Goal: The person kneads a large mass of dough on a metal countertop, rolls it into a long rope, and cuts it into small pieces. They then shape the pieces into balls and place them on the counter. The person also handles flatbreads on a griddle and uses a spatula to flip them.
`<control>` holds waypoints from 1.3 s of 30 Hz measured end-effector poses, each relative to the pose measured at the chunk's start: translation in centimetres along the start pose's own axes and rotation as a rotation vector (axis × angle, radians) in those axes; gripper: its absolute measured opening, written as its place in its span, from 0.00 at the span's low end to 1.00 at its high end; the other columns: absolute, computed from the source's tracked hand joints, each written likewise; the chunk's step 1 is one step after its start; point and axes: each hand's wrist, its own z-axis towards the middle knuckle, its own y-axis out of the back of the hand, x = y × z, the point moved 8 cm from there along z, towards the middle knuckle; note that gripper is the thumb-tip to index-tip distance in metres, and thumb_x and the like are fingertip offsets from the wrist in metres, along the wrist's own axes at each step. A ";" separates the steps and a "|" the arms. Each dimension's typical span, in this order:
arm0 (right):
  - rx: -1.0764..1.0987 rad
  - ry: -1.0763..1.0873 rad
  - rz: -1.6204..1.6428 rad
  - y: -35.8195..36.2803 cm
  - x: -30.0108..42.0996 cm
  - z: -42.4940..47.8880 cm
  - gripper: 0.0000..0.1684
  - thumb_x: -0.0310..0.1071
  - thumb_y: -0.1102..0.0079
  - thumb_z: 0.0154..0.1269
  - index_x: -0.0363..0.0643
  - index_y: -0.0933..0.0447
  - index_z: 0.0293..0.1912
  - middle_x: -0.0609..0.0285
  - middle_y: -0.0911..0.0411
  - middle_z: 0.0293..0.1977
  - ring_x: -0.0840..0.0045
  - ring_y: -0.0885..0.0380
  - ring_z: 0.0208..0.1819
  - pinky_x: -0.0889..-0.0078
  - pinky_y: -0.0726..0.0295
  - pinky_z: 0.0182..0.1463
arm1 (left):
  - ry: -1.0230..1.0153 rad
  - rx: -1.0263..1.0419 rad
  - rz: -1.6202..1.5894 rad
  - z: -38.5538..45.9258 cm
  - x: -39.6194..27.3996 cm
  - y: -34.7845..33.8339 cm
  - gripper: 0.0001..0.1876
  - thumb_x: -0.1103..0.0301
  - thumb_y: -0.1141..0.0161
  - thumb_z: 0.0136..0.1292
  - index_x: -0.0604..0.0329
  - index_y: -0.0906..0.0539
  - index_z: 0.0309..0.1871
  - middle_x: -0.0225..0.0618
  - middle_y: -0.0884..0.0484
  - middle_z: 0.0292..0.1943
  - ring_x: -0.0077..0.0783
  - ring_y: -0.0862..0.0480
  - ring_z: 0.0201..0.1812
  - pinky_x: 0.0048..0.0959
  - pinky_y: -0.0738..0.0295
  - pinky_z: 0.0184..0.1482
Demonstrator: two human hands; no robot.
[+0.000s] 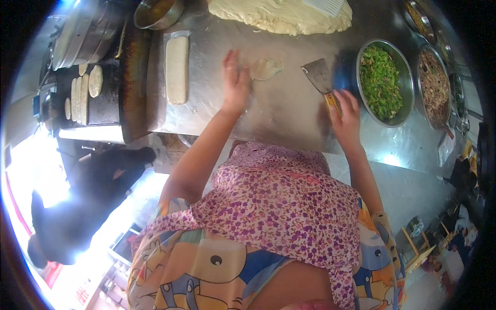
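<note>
My right hand point(345, 116) holds a metal scraper point(317, 73) by its yellow-and-dark handle. The blade points away from me and lies low over the steel worktop point(286, 112). My left hand point(235, 83) is at the left of a thin, flat piece of dough point(266, 69) and holds nothing. Its thumb comes close to the dough's left edge; whether they touch I cannot tell. Farther left lies a long rectangular slab of dough point(177, 71). A large mass of soft dough point(271, 17) spreads at the far side, with a white ridged plastic tool point(329, 6) on it.
A steel bowl of chopped greens point(381, 83) stands right of my right hand, beside a bowl of mixed filling point(434, 85). At left, a dark griddle point(106, 97) carries several flatbreads point(79, 99). A metal bowl point(159, 15) sits far left. A person point(93, 197) is beyond the griddle.
</note>
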 end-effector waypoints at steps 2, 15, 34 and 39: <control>0.050 -0.085 0.256 -1.1 1.7 2.5 0.21 0.32 0.44 0.67 0.41 0.28 0.59 0.47 0.28 0.56 0.55 0.24 0.53 0.58 0.24 0.56 | 0.551 0.038 -0.350 -1.5 3.6 -1.0 0.26 0.69 0.48 0.71 0.60 0.37 0.71 0.46 0.42 0.73 0.41 0.32 0.67 0.39 0.32 0.67; 0.145 -0.252 0.414 -5.5 4.2 11.0 0.21 0.40 0.37 0.66 0.41 0.23 0.54 0.55 0.22 0.46 0.75 0.20 0.40 0.76 0.19 0.38 | 0.236 0.265 -0.602 1.8 -5.4 -2.1 0.16 0.70 0.47 0.69 0.61 0.20 0.57 0.37 0.21 0.53 0.32 0.23 0.55 0.32 0.25 0.55; 0.256 -0.092 0.088 -16.4 2.0 23.3 0.16 0.37 0.43 0.69 0.44 0.23 0.54 0.53 0.20 0.48 0.68 0.20 0.46 0.65 0.24 0.50 | -0.089 0.250 0.716 4.1 0.7 -3.7 0.47 0.58 0.30 0.45 0.67 0.36 0.69 0.54 0.31 0.61 0.58 0.31 0.60 0.46 0.33 0.64; 0.316 -0.047 0.122 -13.0 1.5 24.0 0.12 0.40 0.41 0.69 0.43 0.20 0.44 0.55 0.20 0.42 0.68 0.22 0.42 0.68 0.24 0.47 | -0.124 0.271 0.650 4.2 -1.1 -4.8 0.46 0.64 0.36 0.47 0.68 0.41 0.72 0.53 0.33 0.62 0.54 0.33 0.61 0.46 0.34 0.63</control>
